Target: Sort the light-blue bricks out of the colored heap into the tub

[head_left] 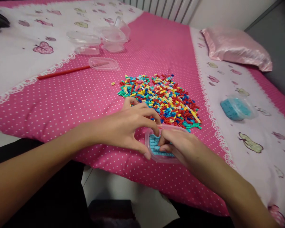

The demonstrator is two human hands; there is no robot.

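A clear plastic container (149, 144) near the front edge of the bed holds rows of light blue toy building bricks (154, 142). My left hand (130, 123) curves around its left side, thumb against the outer rim and index fingertip over the inside edge. Inside the container, my right hand (178, 142) has its thumb and fingers pinched together just above the blue bricks. Whatever sits between those fingertips is hidden. Right behind both hands lies a heap of small multicoloured building bricks (156, 98), partly covered by my left fingers.
Clear plastic containers (112, 34) stand at the back left. A clear lid (104, 64) lies by a red stick (64, 72). On the right are another container with blue bricks (236, 107) and a pink pillow (237, 47). The bed edge (123, 172) drops to the floor.
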